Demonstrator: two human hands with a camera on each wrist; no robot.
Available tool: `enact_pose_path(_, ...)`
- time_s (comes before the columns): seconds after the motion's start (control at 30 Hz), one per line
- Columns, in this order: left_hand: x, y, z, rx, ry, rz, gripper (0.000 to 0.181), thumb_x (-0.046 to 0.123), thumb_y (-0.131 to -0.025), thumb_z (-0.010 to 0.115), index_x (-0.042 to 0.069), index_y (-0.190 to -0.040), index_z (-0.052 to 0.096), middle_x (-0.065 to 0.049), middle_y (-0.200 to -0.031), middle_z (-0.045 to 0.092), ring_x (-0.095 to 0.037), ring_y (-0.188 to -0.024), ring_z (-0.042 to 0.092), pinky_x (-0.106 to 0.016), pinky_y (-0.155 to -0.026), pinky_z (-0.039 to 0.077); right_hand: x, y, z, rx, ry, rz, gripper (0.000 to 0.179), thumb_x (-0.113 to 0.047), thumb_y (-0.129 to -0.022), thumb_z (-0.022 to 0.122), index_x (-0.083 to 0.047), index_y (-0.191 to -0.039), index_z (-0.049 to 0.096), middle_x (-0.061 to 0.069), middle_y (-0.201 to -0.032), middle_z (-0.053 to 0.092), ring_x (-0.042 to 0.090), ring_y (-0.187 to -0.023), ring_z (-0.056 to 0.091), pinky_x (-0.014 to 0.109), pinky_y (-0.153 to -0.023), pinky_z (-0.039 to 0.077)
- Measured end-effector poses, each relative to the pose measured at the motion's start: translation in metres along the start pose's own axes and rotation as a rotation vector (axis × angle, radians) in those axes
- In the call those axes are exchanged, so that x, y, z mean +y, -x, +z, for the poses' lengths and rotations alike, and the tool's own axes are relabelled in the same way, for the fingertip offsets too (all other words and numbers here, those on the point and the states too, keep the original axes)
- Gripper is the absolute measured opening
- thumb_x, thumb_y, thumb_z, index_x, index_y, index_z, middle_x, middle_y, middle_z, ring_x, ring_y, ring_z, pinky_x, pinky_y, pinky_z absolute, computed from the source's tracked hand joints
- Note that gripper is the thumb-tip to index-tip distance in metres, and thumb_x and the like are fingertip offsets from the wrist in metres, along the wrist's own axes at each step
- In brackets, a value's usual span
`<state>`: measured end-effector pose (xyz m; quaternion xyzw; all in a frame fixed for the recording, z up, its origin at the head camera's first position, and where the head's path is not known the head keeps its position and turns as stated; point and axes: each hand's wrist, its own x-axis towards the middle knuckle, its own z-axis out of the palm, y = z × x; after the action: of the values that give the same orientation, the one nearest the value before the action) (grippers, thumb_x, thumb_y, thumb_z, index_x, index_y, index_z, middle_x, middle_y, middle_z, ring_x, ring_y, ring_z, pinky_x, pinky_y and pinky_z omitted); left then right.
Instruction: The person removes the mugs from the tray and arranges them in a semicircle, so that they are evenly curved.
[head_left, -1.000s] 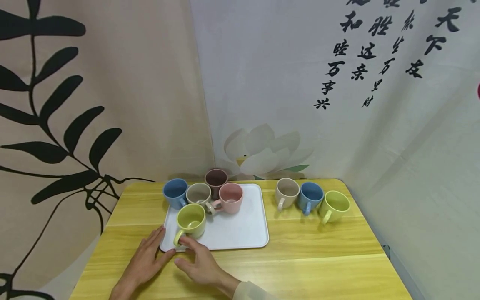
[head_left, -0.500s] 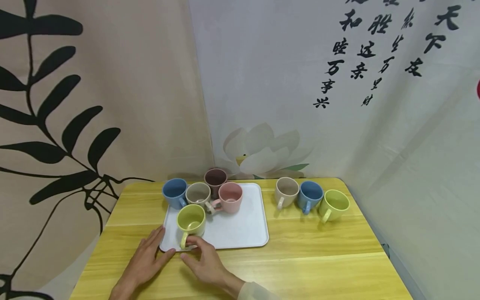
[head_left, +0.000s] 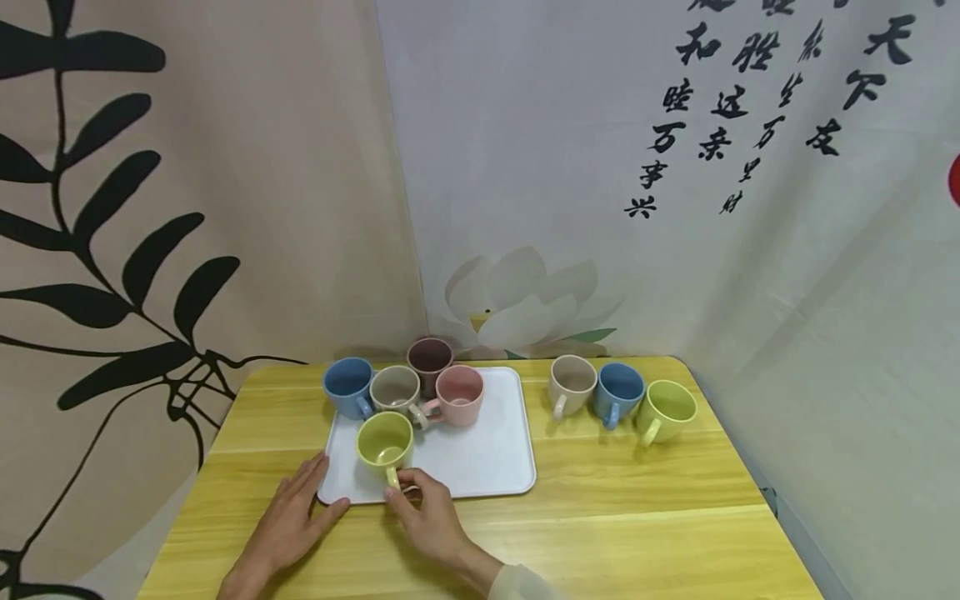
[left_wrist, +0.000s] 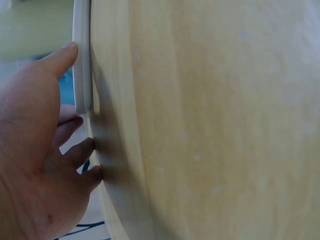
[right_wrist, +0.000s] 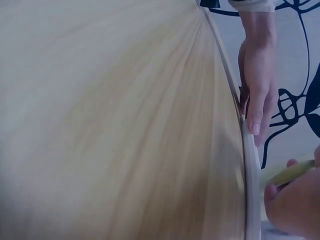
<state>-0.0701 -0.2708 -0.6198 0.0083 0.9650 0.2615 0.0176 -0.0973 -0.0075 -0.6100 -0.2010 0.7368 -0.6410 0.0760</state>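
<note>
A yellow-green mug (head_left: 385,443) stands upright on the left part of a white tray (head_left: 487,462). Its handle points toward the front, and my right hand (head_left: 437,523) pinches it between thumb and fingers. In the right wrist view, part of the yellow-green handle (right_wrist: 292,173) shows by the blurred right hand (right_wrist: 296,212). My left hand (head_left: 288,518) lies at the tray's front left corner with fingers extended. The left wrist view has the thumb of the left hand (left_wrist: 37,135) touching the rim of the tray (left_wrist: 82,65).
Behind the held mug stand a blue mug (head_left: 349,390), a beige mug (head_left: 395,388), a dark brown mug (head_left: 430,358) and a pink mug (head_left: 460,398). Right of the tray are another beige mug (head_left: 573,385), blue mug (head_left: 619,393) and yellow-green mug (head_left: 667,412) on the wooden table (head_left: 637,533).
The yellow-green mug's handle has swung from front left to front, slightly right. My right hand has moved right with it and now pinches it. My left hand has stayed put.
</note>
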Motion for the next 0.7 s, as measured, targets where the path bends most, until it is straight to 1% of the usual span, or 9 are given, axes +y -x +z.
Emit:
enact_pose_path(0.07,0.0,0.0,0.0,-0.003,0.0,-0.003,0.093,0.066,-0.098,0.057,0.003,-0.162,0.03,-0.023,-0.168,0.031,-0.052,-0.153,0.029,-0.079,-0.118,0.022,0.001,0.0,-0.002,0.003,-0.013,-0.003,0.028,-0.029,-0.103,0.064,-0.006,-0.12,0.068,0.01,-0.108,0.074,0.014,-0.092,0.074,0.02,-0.081,0.063)
enact_pose_path(0.23,0.001,-0.001,0.0,-0.021,0.0,-0.017,0.095,0.067,-0.098,0.056,0.003,-0.163,0.029,-0.023,-0.169,0.029,-0.052,-0.154,0.027,-0.079,-0.119,0.02,0.003,0.0,-0.007,0.004,-0.059,0.01,0.029,-0.026,-0.104,0.064,-0.002,-0.118,0.068,0.014,-0.106,0.073,0.034,-0.092,0.076,0.02,-0.078,0.064)
enact_pose_path(0.3,0.001,-0.001,0.0,-0.026,-0.001,-0.023,0.095,0.068,-0.098,0.055,0.003,-0.163,0.028,-0.023,-0.169,0.029,-0.052,-0.154,0.027,-0.079,-0.119,0.02,0.001,-0.001,-0.009,0.004,-0.072,0.018,0.028,-0.025,-0.104,0.064,0.0,-0.117,0.068,0.016,-0.105,0.074,0.038,-0.092,0.076,0.02,-0.078,0.064)
enact_pose_path(0.37,0.001,-0.001,0.001,-0.027,-0.004,-0.026,0.096,0.068,-0.098,0.055,0.004,-0.163,0.028,-0.023,-0.17,0.028,-0.052,-0.154,0.026,-0.079,-0.119,0.02,-0.001,-0.001,-0.01,0.006,-0.077,0.023,0.029,-0.022,-0.104,0.064,0.003,-0.116,0.068,0.017,-0.106,0.074,0.04,-0.094,0.076,0.02,-0.078,0.064)
enact_pose_path(0.43,0.0,-0.002,0.001,-0.03,-0.005,-0.029,0.096,0.069,-0.098,0.054,0.004,-0.163,0.028,-0.023,-0.17,0.028,-0.052,-0.155,0.026,-0.079,-0.119,0.019,-0.003,-0.002,-0.012,0.007,-0.085,0.031,0.03,-0.02,-0.103,0.064,0.006,-0.116,0.068,0.019,-0.107,0.074,0.038,-0.095,0.077,0.02,-0.08,0.064)
enact_pose_path(0.47,0.0,-0.002,0.0,-0.03,-0.003,-0.03,0.096,0.069,-0.098,0.055,0.004,-0.163,0.028,-0.023,-0.17,0.028,-0.052,-0.155,0.026,-0.079,-0.119,0.019,-0.004,-0.002,-0.012,0.007,-0.085,0.033,0.03,-0.019,-0.103,0.065,0.007,-0.116,0.068,0.02,-0.108,0.074,0.034,-0.096,0.077,0.019,-0.082,0.064)
enact_pose_path(0.6,0.0,-0.001,0.0,-0.028,0.005,-0.029,0.096,0.067,-0.098,0.056,0.004,-0.163,0.028,-0.023,-0.17,0.028,-0.053,-0.155,0.026,-0.079,-0.119,0.019,-0.008,-0.003,-0.014,0.018,-0.088,0.058,0.027,-0.016,-0.101,0.067,0.008,-0.113,0.071,0.024,-0.107,0.075,0.013,-0.095,0.076,0.016,-0.085,0.062)
enact_pose_path(0.67,0.0,-0.001,0.0,-0.024,0.006,-0.025,0.095,0.067,-0.098,0.056,0.003,-0.163,0.028,-0.024,-0.169,0.028,-0.053,-0.154,0.026,-0.079,-0.119,0.02,-0.01,-0.004,-0.015,0.029,-0.091,0.069,0.025,-0.014,-0.1,0.068,0.008,-0.111,0.072,0.023,-0.103,0.076,0.005,-0.092,0.073,0.015,-0.085,0.062)
enact_pose_path(0.7,0.0,-0.001,0.0,-0.023,0.003,-0.024,0.095,0.067,-0.098,0.056,0.003,-0.163,0.028,-0.024,-0.169,0.029,-0.053,-0.154,0.026,-0.079,-0.119,0.02,-0.011,-0.005,-0.016,0.037,-0.094,0.076,0.024,-0.013,-0.099,0.068,0.008,-0.11,0.073,0.022,-0.101,0.077,0.004,-0.09,0.072,0.015,-0.084,0.062)
